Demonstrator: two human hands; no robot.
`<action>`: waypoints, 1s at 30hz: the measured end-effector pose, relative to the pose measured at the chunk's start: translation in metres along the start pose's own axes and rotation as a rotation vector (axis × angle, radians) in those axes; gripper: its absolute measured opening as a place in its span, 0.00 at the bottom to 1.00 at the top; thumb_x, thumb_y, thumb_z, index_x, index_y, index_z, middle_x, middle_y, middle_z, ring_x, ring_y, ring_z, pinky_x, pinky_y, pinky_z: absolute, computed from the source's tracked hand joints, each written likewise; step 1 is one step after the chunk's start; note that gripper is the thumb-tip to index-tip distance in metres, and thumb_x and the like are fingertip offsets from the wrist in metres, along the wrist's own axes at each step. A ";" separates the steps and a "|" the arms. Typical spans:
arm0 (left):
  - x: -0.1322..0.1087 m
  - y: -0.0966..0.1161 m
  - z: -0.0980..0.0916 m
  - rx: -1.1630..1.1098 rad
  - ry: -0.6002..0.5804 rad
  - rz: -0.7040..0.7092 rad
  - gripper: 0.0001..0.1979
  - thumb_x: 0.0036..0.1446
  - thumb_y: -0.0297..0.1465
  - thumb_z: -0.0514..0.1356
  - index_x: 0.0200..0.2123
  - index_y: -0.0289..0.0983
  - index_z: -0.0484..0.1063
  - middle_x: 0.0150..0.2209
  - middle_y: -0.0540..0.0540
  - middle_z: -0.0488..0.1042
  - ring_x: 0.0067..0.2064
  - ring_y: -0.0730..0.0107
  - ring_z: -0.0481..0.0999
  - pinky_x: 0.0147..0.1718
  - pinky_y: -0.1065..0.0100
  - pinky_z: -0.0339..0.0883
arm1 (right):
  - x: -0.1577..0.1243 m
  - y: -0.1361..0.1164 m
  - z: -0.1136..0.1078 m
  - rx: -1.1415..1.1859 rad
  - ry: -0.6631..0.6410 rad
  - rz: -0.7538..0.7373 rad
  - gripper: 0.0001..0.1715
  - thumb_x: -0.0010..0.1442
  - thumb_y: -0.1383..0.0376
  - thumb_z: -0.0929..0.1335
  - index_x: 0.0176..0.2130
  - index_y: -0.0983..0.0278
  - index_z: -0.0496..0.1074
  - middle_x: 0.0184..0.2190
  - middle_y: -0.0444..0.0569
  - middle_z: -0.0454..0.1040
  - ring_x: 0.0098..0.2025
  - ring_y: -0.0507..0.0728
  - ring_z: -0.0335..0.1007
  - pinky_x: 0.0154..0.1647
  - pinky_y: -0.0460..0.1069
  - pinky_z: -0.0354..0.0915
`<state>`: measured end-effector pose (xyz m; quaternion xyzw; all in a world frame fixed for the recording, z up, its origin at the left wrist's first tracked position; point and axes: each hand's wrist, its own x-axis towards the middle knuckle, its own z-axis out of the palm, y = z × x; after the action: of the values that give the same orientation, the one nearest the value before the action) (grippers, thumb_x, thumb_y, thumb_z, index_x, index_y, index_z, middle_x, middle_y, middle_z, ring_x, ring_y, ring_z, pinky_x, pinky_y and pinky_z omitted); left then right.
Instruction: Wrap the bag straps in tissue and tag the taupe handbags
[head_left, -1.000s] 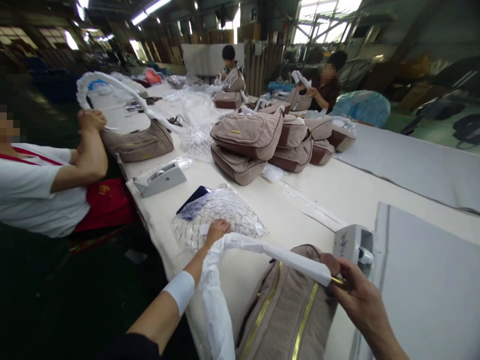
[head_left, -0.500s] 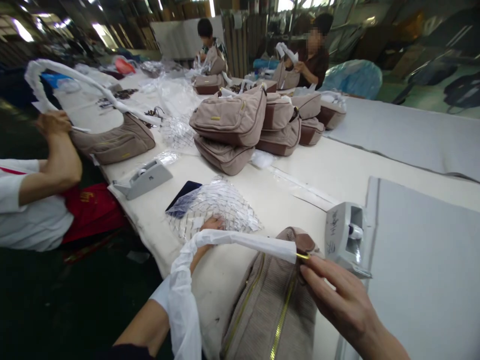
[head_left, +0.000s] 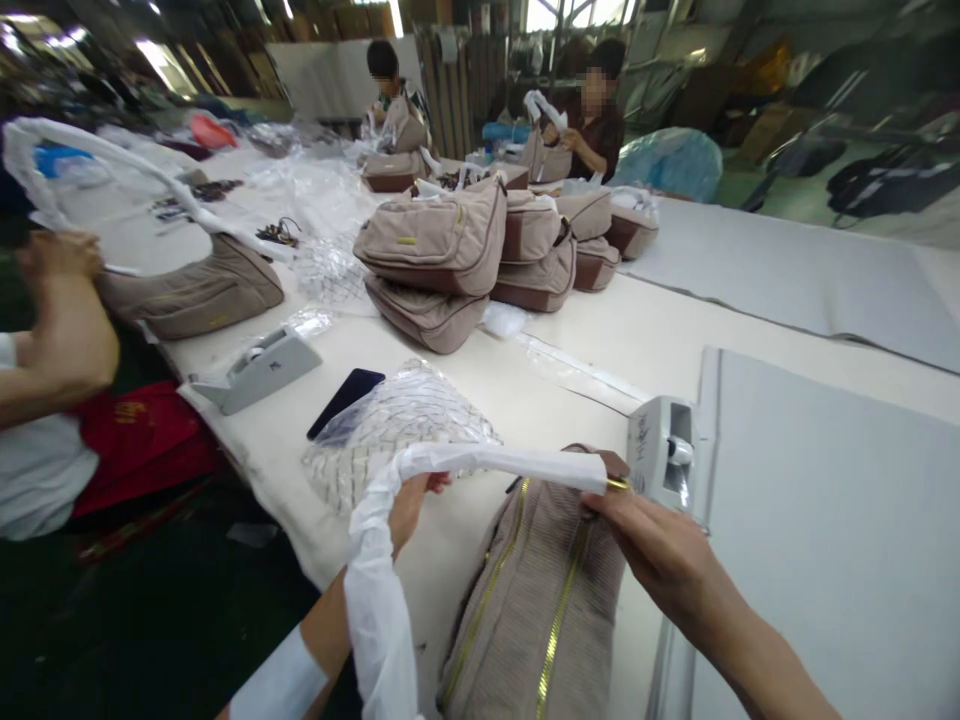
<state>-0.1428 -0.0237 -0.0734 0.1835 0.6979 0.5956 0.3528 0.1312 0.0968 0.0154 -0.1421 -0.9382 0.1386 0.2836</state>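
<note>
Finding bag (head_left: 525,600) on table (head_left: 510,390), directly ahead, with white-wrapped strap (head_left: 379,560) arching to its left. Pinching strap end by gold fitting (head_left: 616,484) in nearly closed right hand (head_left: 656,530). Showing left hand (head_left: 407,508) behind strap, partly hidden; being unable to tell its opening or any hold. Noting dispenser (head_left: 649,450) beyond right hand, plastic (head_left: 420,410) and phone (head_left: 343,398) beyond left, bag pile (head_left: 450,250) farther back.

Carrying surface: broad, flat white table (head_left: 547,415), from lower centre toward upper frame. Directly on top, at lower centre: taupe ribbed-fabric bag with gold zips (head_left: 525,610). Left of centre: clear plastic packaging with dark printed lines (head_left: 420,405), overlapping dark flat rectangular object (head_left: 343,402). Left: grey tape dispenser (head_left: 270,370). Upper centre: stacked taupe fabric bags (head_left: 442,245). Right: pale grey flat sheet (head_left: 817,520).
</note>
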 end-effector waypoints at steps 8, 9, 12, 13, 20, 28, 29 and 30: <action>-0.071 0.006 0.053 -0.329 -0.409 -0.272 0.19 0.46 0.40 0.66 0.37 0.34 0.71 0.20 0.52 0.70 0.20 0.78 0.68 0.18 0.78 0.56 | 0.005 -0.009 0.000 -0.074 -0.016 0.008 0.17 0.63 0.75 0.61 0.50 0.65 0.66 0.45 0.56 0.74 0.45 0.56 0.72 0.41 0.48 0.71; -0.071 0.005 0.054 -0.323 -0.415 -0.263 0.19 0.45 0.41 0.66 0.35 0.34 0.71 0.20 0.52 0.70 0.20 0.78 0.68 0.18 0.78 0.56 | 0.004 -0.009 0.001 -0.076 0.000 0.022 0.17 0.63 0.75 0.61 0.50 0.65 0.65 0.43 0.56 0.74 0.43 0.56 0.73 0.40 0.48 0.71; -0.068 0.007 0.057 -0.254 -0.444 -0.215 0.18 0.49 0.44 0.64 0.31 0.33 0.71 0.19 0.51 0.69 0.20 0.78 0.68 0.18 0.78 0.56 | 0.005 -0.008 0.002 -0.041 0.023 0.026 0.17 0.63 0.75 0.61 0.50 0.65 0.64 0.39 0.54 0.75 0.41 0.55 0.73 0.38 0.47 0.71; -0.068 0.010 0.058 -0.214 -0.453 -0.189 0.18 0.51 0.45 0.62 0.29 0.33 0.71 0.19 0.51 0.69 0.20 0.78 0.68 0.18 0.78 0.56 | 0.006 -0.008 0.002 -0.015 0.021 0.022 0.17 0.63 0.75 0.60 0.50 0.65 0.64 0.41 0.55 0.74 0.42 0.56 0.73 0.39 0.47 0.71; -0.074 0.042 0.076 -0.018 -0.533 0.006 0.18 0.56 0.44 0.58 0.27 0.33 0.72 0.21 0.51 0.68 0.23 0.77 0.67 0.21 0.76 0.57 | 0.013 -0.016 -0.002 0.210 -0.062 0.193 0.13 0.61 0.65 0.66 0.47 0.64 0.67 0.35 0.49 0.72 0.36 0.54 0.71 0.34 0.46 0.68; -0.081 0.047 0.090 -0.179 -0.745 -0.025 0.17 0.51 0.42 0.63 0.36 0.33 0.74 0.29 0.47 0.73 0.31 0.71 0.71 0.30 0.72 0.63 | 0.013 -0.017 0.002 0.251 -0.068 0.213 0.05 0.62 0.69 0.64 0.37 0.63 0.70 0.34 0.48 0.72 0.34 0.53 0.70 0.33 0.46 0.68; -0.081 0.046 0.091 -0.196 -0.754 -0.057 0.17 0.49 0.40 0.65 0.37 0.33 0.74 0.29 0.47 0.74 0.31 0.71 0.72 0.30 0.73 0.64 | 0.012 -0.016 0.002 0.244 -0.063 0.200 0.05 0.62 0.69 0.64 0.39 0.63 0.70 0.34 0.49 0.72 0.34 0.53 0.71 0.33 0.47 0.68; -0.081 0.045 0.091 -0.200 -0.743 -0.090 0.16 0.49 0.40 0.65 0.36 0.32 0.74 0.28 0.47 0.74 0.30 0.71 0.73 0.28 0.74 0.64 | 0.010 -0.015 0.001 0.239 -0.055 0.182 0.07 0.62 0.68 0.64 0.41 0.63 0.70 0.35 0.49 0.73 0.35 0.54 0.71 0.33 0.46 0.69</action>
<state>-0.0303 -0.0044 -0.0116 0.3206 0.4681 0.5376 0.6238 0.1198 0.0864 0.0244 -0.1882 -0.9055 0.2783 0.2592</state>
